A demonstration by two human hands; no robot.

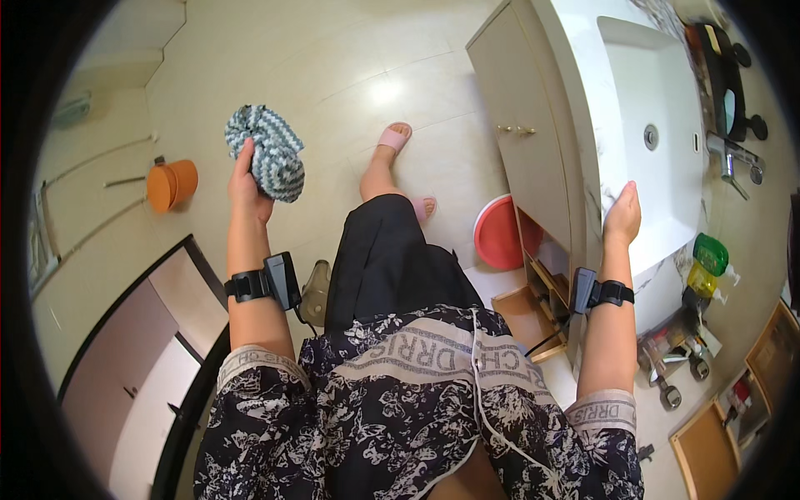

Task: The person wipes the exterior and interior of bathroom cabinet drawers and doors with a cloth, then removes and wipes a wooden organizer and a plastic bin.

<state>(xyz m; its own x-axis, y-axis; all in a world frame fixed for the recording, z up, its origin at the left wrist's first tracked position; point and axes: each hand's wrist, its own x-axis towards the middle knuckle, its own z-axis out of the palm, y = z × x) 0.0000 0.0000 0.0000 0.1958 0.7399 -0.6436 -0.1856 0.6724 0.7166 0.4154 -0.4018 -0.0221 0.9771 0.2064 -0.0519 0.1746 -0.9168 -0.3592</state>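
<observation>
My left hand (249, 193) is raised over the floor at the left, its fingers closed on a bunched-up towel (279, 162). The towel looks knitted, with wavy blue-grey, white and dark stripes. Over at the right, my right hand (623, 218) is at the front rim of the white sink (612, 108) and holds nothing. Its fingers are stretched out and point away from me; whether the palm presses on the rim I cannot tell.
A chrome tap (733, 162) stands behind the basin, with green and yellow pump bottles (708, 254) nearer. Below the counter are a cabinet (533, 125) and a red basin (498, 237). An orange bucket (172, 185) and a dark-framed doorway (190, 250) are at the left.
</observation>
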